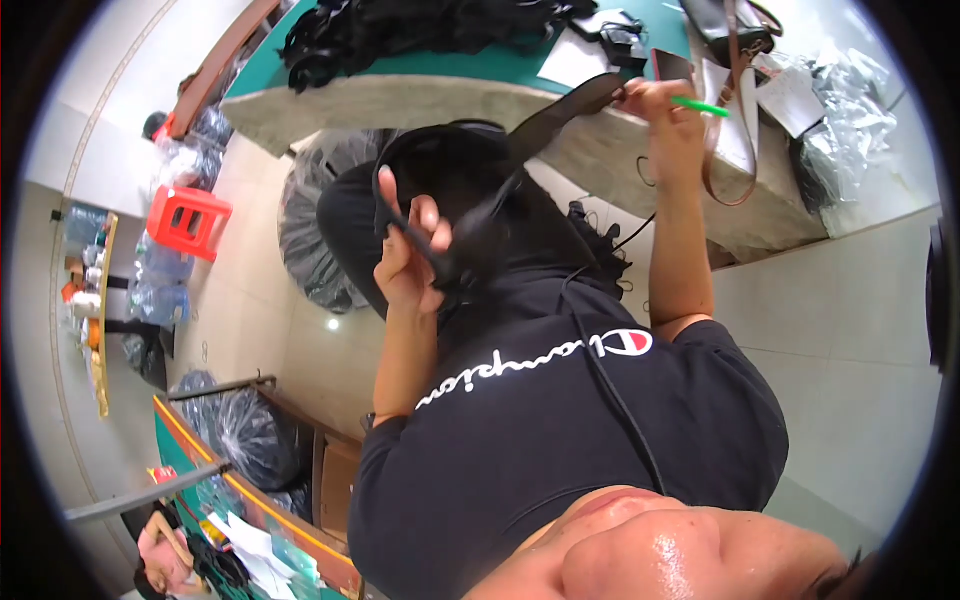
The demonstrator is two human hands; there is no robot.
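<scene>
A long, thin black strip of cloth (565, 118), partly see-through, stretches between my two hands above my lap. My right hand (662, 108) pinches its far end close to the table's edge. A slim bright green stick (700, 106), perhaps a pen or tool handle, juts from the same hand; its other end is hidden. My left hand (405, 250) is nearer my body, one finger raised and the others curled around the black cloth, which loops about it. Dark cloth merges with my black trousers there, so its outline is hard to follow.
Black cloth pieces (420, 40) lie heaped on the green-topped table (540, 78) ahead. White paper (575, 58), a bag with a brown strap (738, 100) and clear plastic (850, 130) are at right. Left are a red stool (190, 222) and black bags (325, 230); another person (165, 555) sits lower left.
</scene>
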